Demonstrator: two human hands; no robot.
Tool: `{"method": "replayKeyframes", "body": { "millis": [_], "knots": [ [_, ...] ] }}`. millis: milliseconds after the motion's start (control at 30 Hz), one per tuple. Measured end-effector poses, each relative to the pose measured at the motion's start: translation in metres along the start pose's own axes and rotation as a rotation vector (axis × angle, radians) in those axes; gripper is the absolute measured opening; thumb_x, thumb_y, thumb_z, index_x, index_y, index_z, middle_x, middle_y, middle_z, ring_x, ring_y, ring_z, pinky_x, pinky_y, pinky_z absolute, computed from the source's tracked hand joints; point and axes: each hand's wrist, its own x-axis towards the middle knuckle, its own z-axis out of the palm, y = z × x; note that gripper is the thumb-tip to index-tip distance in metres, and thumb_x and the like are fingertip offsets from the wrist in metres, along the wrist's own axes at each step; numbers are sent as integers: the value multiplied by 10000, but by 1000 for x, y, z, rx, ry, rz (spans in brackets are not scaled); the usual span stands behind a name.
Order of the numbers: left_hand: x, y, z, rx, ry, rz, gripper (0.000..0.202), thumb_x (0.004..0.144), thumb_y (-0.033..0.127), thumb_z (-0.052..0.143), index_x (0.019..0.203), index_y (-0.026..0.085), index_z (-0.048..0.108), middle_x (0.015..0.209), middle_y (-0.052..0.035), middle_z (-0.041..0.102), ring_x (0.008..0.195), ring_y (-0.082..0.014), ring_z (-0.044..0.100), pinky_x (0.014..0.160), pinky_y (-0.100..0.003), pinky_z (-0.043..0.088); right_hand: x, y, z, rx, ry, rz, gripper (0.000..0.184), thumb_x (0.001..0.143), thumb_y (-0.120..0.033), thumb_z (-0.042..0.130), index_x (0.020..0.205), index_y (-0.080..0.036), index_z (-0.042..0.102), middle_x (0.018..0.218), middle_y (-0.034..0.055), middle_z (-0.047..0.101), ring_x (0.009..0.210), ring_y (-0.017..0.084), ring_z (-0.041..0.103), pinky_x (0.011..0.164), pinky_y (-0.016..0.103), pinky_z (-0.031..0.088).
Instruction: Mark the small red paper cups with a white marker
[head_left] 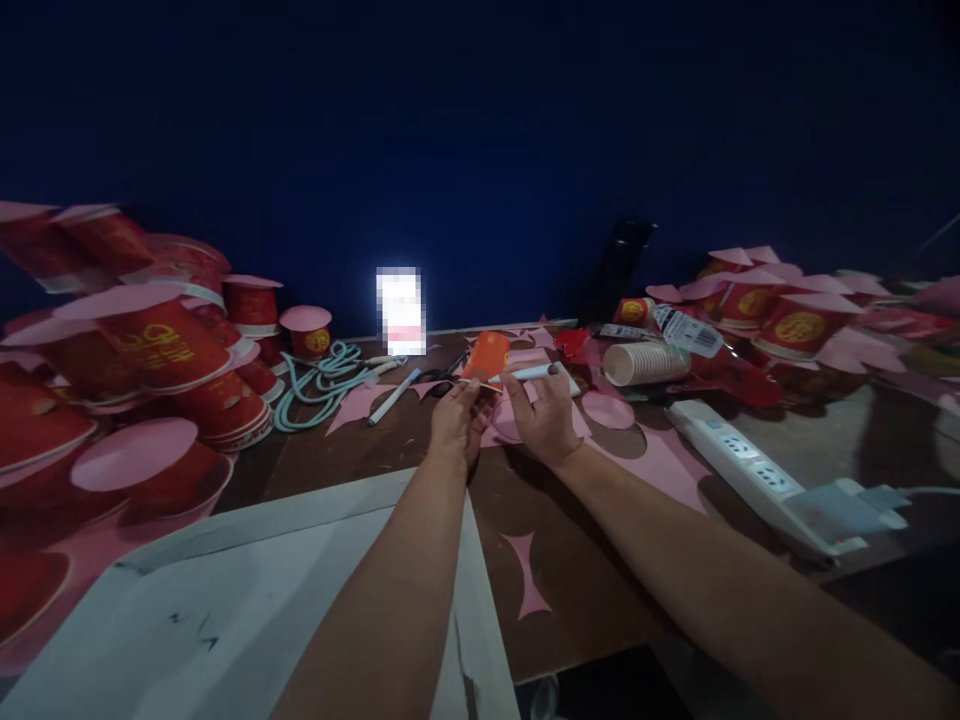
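Observation:
My left hand [456, 418] is closed on a small red paper cup [486, 357], held tilted above the brown table [360, 445]. My right hand [541, 410] is closed round a white marker pen [534, 373], which lies across its fingers and points left to the cup. Both hands hover over pink paper offcuts [660, 465]. A second white pen [394, 397] lies on the table to the left of my hands. Black scissors [442, 374] rest just behind the cup.
Stacks of red cups with pink lids [150, 350] crowd the left side, and more [780, 310] stand at the back right. A lying stack of plain paper cups [646, 363], a white power strip [757, 470], a coiled light-green cable [322, 375] and a white board [225, 600] surround the hands.

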Motion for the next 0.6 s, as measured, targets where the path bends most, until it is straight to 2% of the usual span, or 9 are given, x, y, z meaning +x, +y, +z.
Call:
{"method": "replayKeyframes", "body": {
  "millis": [300, 600],
  "knots": [
    [-1, 2, 2, -14, -4, -8, 80, 691, 107, 651, 743, 135, 598, 716, -18, 660, 637, -94, 614, 698, -241, 489, -1, -2, 0, -23, 4, -3, 113, 884, -272, 531, 938, -208, 607, 939, 64, 678, 919, 208, 591, 837, 376, 413],
    [-2, 2, 0, -18, -8, 1, 98, 687, 119, 674, 714, 137, 581, 665, -10, 640, 631, -95, 610, 722, -251, 489, -1, -2, 1, -19, 21, -37, 86, 871, -269, 550, 916, -213, 597, 901, 47, 688, 895, 210, 595, 834, 382, 413]
  ]
}}
